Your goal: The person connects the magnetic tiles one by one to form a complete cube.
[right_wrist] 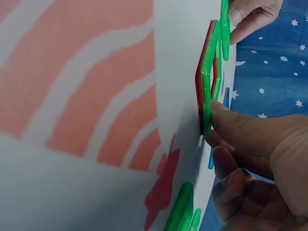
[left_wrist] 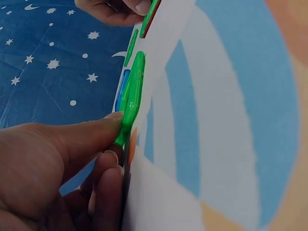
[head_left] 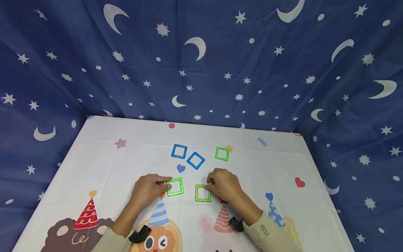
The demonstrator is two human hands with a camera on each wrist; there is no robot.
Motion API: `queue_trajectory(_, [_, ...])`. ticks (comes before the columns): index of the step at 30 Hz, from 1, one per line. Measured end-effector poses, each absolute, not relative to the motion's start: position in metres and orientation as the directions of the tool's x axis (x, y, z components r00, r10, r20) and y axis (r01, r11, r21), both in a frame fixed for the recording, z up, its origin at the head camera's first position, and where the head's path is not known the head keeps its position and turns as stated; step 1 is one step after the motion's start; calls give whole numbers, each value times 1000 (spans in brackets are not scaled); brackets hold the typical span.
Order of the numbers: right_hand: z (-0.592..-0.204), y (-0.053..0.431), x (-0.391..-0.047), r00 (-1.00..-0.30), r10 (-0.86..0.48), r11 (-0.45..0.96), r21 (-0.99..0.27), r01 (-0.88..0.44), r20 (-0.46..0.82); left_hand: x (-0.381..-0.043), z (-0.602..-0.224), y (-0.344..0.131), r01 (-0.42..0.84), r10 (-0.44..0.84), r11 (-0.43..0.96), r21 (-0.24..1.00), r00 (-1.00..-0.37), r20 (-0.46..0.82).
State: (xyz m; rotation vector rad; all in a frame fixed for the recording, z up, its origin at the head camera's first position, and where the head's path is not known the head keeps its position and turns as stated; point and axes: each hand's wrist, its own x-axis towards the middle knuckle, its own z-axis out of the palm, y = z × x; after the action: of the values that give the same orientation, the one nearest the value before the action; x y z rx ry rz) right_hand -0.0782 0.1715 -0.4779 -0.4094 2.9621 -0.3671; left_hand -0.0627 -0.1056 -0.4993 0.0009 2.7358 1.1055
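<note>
Two green square frames lie close together near the table's middle. My left hand (head_left: pixel 147 190) pinches the left green square frame (head_left: pixel 181 185) by its left side, thumb and fingertips at that edge. By its upper right corner my right hand (head_left: pixel 225 183) pinches the other green square frame (head_left: pixel 196 193). In the right wrist view a red layer (right_wrist: pixel 198 91) shows against that frame's underside. Behind the hands lie two blue square frames (head_left: pixel 185 152) (head_left: pixel 189 160) and a third green square frame (head_left: pixel 222 160).
A white tablecloth (head_left: pixel 252 168) printed with party-hat animals, hearts and stars covers the table. A green piece (right_wrist: pixel 179 207) shows at the lower edge of the right wrist view. Dark blue cloth (head_left: pixel 217 94) with moons and stars hangs behind and at both sides.
</note>
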Motion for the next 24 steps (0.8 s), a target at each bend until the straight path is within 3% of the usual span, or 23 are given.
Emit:
queue_trajectory(6, [-477,171,-75,-949,-293,941,-213,-264,-114,-63,-500,-105,-46,87,732,680,-983,-160])
queue_trajectory(12, [-481,175,-71,-940,-339,934,-138,-330,-44,-64,-501,-102,-35,89,729,684,-985,-146])
queue_trajectory(17, [-478,177,-69,-956,-294,926,-247,-285,1,-64,-501,-101,-38,90,721,692,-985,-148])
queue_trajectory(24, [-462,174,-72,-967,-255,878,-421,-227,-10,-67,-495,-119,-81,167,649,757,-955,-246])
